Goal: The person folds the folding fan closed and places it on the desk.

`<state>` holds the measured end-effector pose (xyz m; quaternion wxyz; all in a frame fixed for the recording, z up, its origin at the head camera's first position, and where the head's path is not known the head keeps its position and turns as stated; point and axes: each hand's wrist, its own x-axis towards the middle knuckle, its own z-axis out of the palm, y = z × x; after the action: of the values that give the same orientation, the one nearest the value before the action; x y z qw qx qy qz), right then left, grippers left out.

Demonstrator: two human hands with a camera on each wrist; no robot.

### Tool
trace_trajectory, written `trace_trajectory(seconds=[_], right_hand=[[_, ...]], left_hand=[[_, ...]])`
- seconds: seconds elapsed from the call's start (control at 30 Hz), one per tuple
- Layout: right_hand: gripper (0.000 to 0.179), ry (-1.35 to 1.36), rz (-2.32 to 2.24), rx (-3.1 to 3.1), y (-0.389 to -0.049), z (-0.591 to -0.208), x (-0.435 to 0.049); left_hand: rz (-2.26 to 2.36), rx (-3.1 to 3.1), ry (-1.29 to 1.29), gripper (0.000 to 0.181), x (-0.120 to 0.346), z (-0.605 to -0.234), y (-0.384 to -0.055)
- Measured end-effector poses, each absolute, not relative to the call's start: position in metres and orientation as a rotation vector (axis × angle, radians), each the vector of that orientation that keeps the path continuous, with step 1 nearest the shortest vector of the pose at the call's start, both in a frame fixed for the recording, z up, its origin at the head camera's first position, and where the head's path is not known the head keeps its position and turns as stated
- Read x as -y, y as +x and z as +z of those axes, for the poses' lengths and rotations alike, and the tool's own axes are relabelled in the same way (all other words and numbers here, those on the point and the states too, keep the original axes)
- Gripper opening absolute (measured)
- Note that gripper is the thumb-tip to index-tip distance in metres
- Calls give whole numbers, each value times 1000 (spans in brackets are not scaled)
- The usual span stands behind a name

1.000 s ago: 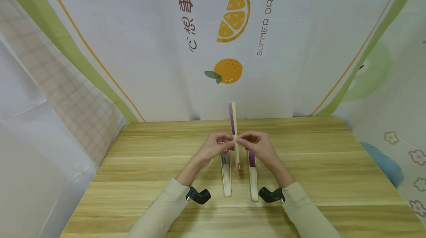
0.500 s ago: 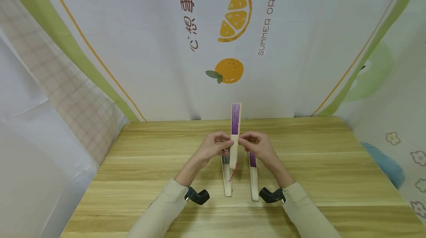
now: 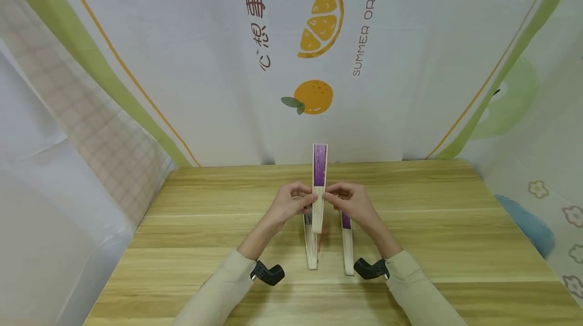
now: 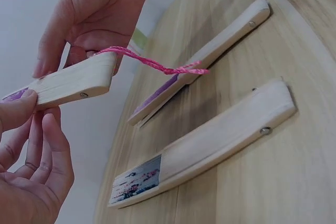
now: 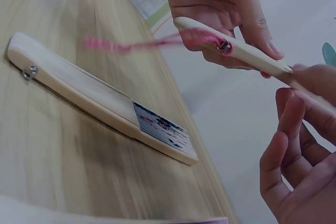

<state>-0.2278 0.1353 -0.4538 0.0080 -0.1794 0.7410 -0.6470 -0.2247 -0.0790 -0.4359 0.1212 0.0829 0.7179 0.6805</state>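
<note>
A folded fan (image 3: 320, 166) with a purple band and pale wooden ribs is held up above the table, closed. My left hand (image 3: 287, 203) pinches its left edge between thumb and fingers, and my right hand (image 3: 351, 201) pinches the right edge. From its riveted end hangs a pink cord (image 4: 152, 64), blurred in the right wrist view. Below, a closed fan with a dark floral band (image 5: 100, 90) lies on the table, partly hidden by the held fan in the head view. Another closed purple fan (image 3: 347, 249) lies right of it, its top covered by my right hand.
The wooden table (image 3: 205, 235) extends around the fans. Behind it hangs a white cloth (image 3: 218, 113) printed with oranges and lettering. A black wrist camera (image 3: 268, 273) sits on the left forearm, another wrist camera (image 3: 370, 268) on the right.
The held fan has turned from edge-on to show its broad purple face, shifting slightly left between the last two head frames. Its cord has swung behind it. Both hands stay nearly in place.
</note>
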Motion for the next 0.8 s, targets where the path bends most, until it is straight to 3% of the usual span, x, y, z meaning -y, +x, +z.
trace_trajectory(seconds=[0.8], right_hand=[[20, -480, -1964, -2132, -218, -469, -82]], left_hand=[[1933, -2227, 199, 19, 130, -447, -195]])
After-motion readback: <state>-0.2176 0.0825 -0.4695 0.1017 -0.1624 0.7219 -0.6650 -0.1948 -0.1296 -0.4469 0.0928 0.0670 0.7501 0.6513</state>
